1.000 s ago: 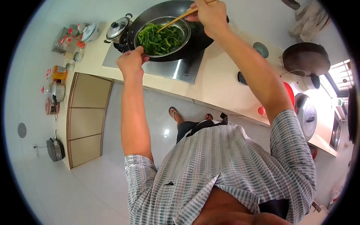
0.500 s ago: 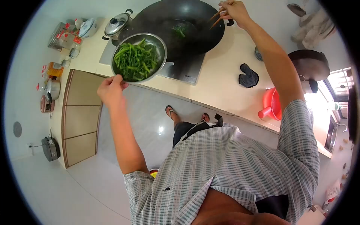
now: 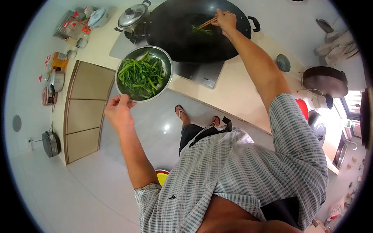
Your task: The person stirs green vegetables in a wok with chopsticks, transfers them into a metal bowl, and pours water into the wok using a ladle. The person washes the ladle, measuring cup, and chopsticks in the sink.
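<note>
My left hand (image 3: 119,112) grips the near rim of a round metal bowl (image 3: 168,79), held out beside the stove and over the counter's edge. Cooked leafy greens (image 3: 141,74) fill much of it. A pair of wooden chopsticks (image 3: 208,23) is in my right hand (image 3: 226,22), closed around them above a large black wok (image 3: 175,46). Their tips reach down to a small clump of greens (image 3: 202,30) inside the wok. The wok stands on a flat cooktop (image 3: 200,73).
Left of the wok is a lidded steel pot (image 3: 132,16). Bottles (image 3: 60,60) and a small cooker line the left counter. To the right are a small bowl (image 3: 283,63), a dark pan (image 3: 325,81) and a partly hidden red basin (image 3: 302,108). A yellow container (image 3: 162,178) is below my left arm.
My right hand has moved left and down, bringing the chopsticks from the wok's right rim to the greens inside. My left hand still holds the bowl, slightly lower in view.
</note>
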The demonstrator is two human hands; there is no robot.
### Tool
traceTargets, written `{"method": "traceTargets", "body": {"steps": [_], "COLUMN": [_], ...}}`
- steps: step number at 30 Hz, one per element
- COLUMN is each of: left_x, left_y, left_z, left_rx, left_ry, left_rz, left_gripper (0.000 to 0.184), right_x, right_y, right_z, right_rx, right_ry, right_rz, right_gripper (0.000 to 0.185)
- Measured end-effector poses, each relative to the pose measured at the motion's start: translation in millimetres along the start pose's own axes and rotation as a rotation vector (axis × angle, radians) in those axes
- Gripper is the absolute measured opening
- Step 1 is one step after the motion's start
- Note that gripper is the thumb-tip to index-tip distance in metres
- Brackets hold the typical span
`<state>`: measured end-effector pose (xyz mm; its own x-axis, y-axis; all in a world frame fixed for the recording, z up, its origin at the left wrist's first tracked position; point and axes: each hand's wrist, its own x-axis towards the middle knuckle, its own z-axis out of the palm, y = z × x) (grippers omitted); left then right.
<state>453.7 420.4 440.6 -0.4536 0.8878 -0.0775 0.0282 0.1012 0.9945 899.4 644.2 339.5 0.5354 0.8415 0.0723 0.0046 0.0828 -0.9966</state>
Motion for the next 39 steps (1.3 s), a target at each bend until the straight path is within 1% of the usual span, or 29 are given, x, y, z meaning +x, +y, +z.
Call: {"method": "traceTargets", "body": {"steps": [2, 4, 6, 9, 12, 15, 18, 21, 23, 25, 28, 31, 33, 35, 37, 39], "left_x": [2, 1, -3, -3, 2, 2, 6, 5, -3, -21, -50, -92, -115, -131, -143, -152], "left_y": [1, 6, 14, 15, 18, 19, 21, 25, 35, 45, 35, 20, 5, -12, -27, -42], "left_z": [-1, 4, 10, 11, 7, 4, 1, 2, 4, 8, 28, 51, 66, 76, 86, 91], "left_rx": [-0.015, -0.035, -0.026, -0.034, -0.067, -0.103, -0.099, -0.133, -0.183, -0.233, -0.209, -0.150, -0.142, -0.167, -0.158, -0.146], "left_ry": [-0.007, -0.005, -0.018, -0.074, -0.138, -0.171, -0.231, -0.286, -0.326, -0.359, -0.449, -0.527, -0.592, -0.656, -0.705, -0.732], "left_rz": [0.013, 0.017, 0.021, 0.027, 0.027, 0.017, -0.012, -0.048, -0.060, -0.070, -0.084, -0.123, -0.146, -0.186, -0.205, -0.227], "left_gripper": [0.014, 0.013, 0.012, 0.010, 0.012, 0.013, 0.013, 0.012, 0.010, 0.008, 0.007, 0.006, 0.006, 0.006, 0.006, 0.006], "right_x": [-10, -20, -34, -64, -90, -141, -194, -233, -261, -290, -326, -348, -357, -375, -392, -403], "right_y": [-16, -39, -77, -154, -216, -275, -325, -335, -325, -304, -268, -289, -300, -311, -310, -269], "right_z": [4, 6, 0, 2, 5, 4, 12, 10, 5, 0, -31, -95, -139, -169, -174, -183], "right_rx": [0.105, 0.226, 0.309, 0.323, 0.418, 0.450, 0.484, 0.466, 0.447, 0.202, -0.071, -0.120, -0.194, -0.286, -0.107, -0.128], "right_ry": [0.043, 0.020, -0.023, -0.030, -0.060, -0.157, -0.113, -0.125, -0.142, -0.084, -0.150, -0.062, -0.021, 0.089, 0.134, 0.155], "right_rz": [0.000, -0.071, -0.143, -0.075, -0.219, -0.455, -0.375, -0.423, -0.400, -0.349, -0.233, -0.256, -0.350, -0.362, -0.468, -0.535], "right_gripper": [0.035, 0.034, 0.031, 0.034, 0.037, 0.037, 0.039, 0.042, 0.042, 0.030, 0.032, 0.029, 0.029, 0.032, 0.028, 0.025]}}
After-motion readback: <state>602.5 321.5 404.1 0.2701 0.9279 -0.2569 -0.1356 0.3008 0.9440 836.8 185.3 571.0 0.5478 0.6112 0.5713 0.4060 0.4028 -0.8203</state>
